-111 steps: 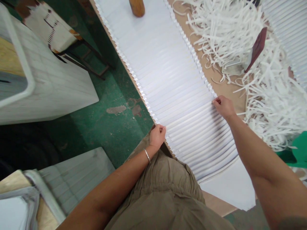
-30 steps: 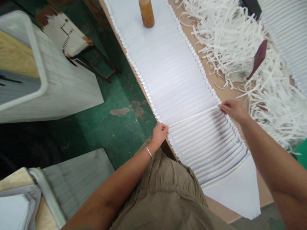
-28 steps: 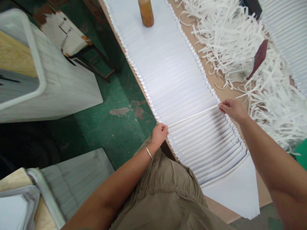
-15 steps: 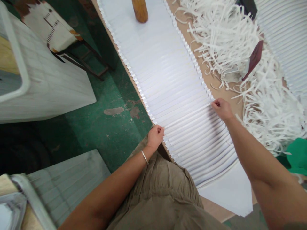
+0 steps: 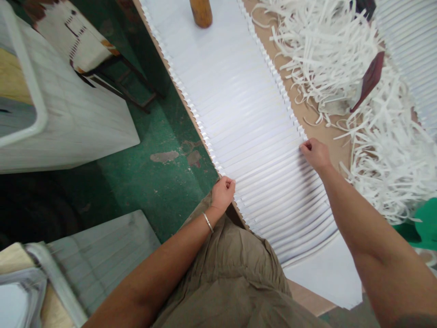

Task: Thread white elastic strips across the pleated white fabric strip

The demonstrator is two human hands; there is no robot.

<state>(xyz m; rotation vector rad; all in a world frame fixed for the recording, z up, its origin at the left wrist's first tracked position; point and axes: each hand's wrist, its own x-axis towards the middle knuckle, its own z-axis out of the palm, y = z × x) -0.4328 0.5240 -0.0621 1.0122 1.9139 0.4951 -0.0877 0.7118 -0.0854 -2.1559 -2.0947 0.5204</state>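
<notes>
A long row of overlapping white paper sheets runs along the table, with small white tabs jutting out along both sides. At the row's left edge, my left hand is closed, its thumb and fingertips pinched on the end of a sheet's edge. Across the row, my right hand pinches at the right-hand end, apparently of the same edge. What lies between the fingertips is too small to see clearly. Nearer my body the sheet edges look raised and curved; farther off they lie flatter.
A wooden cylinder rests on the far sheets. Right of the row lies a heap of loose white strips on the brown tabletop, with a dark red object among them. Pale bins and a stool stand left.
The view has shifted slightly. Both hands keep their pinch at the two sides of the row, with hardly any movement.
</notes>
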